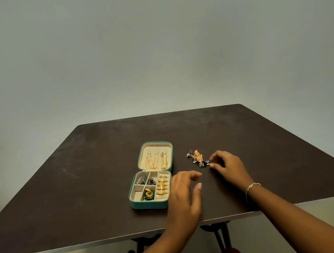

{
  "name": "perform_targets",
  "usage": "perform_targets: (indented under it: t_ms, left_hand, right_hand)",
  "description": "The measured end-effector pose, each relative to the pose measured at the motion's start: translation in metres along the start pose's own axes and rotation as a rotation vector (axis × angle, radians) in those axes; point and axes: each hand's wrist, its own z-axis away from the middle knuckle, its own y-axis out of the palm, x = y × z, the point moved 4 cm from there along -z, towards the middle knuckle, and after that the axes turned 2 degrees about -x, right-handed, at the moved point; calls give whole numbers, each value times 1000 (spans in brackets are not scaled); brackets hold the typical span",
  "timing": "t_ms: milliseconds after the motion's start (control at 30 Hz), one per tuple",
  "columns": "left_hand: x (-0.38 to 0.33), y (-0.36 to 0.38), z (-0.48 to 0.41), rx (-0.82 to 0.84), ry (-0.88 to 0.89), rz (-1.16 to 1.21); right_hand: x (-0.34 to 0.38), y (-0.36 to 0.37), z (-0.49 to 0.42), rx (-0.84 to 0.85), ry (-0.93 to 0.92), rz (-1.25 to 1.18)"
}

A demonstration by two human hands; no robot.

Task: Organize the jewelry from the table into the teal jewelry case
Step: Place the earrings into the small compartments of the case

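Teal jewelry case (pixel 149 205) lies open on the table (pixel 85 173), lid flat on the far side holding gold chains (pixel 155 160); base has dark silver pieces (pixel 146 180) in the two far-left compartments, gold rings (pixel 163 185) down the right column, and a green-and-gold piece (pixel 149 194) in the near-middle one. Loose jewelry (pixel 197 157), gold and dark silver, sits in a small cluster right of the case, apart from it. Left hand (pixel 183 197) hovers just right of the case, fingers relaxed and spread, holding nothing; right hand (pixel 228 165), bracelet (pixel 252 187) on the wrist, has curled fingertips at the cluster's near dark piece, can't tell if it has a grip.
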Motion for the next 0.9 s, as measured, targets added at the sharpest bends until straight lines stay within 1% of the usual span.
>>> perform_targets:
  t_ms: [100,200,300,433,533,700,800,900]
  left_hand:
    - [6,31,-10,-2,-98,11]
    - [18,50,-26,-73,-243,23]
    - [32,62,-43,-96,-362,-16]
    - [49,68,-59,-149,-535,-50]
    - [55,71,-66,-151,-565,-80]
    - [60,73,-74,-150,-605,-119]
    - [64,75,-74,-118,-630,-178]
    - [64,76,-74,-117,-627,-197]
  right_hand:
    - [-3,5,-3,2,-25,36]
    - [-5,7,-7,-19,-30,48]
    - [-3,8,-9,-47,-44,91]
    - [8,10,-12,-46,-146,167]
    - [11,14,-17,-23,-184,164]
    - [6,15,-27,-23,-130,134]
    - [5,18,-30,6,-131,133]
    - [1,17,-32,-21,-82,111]
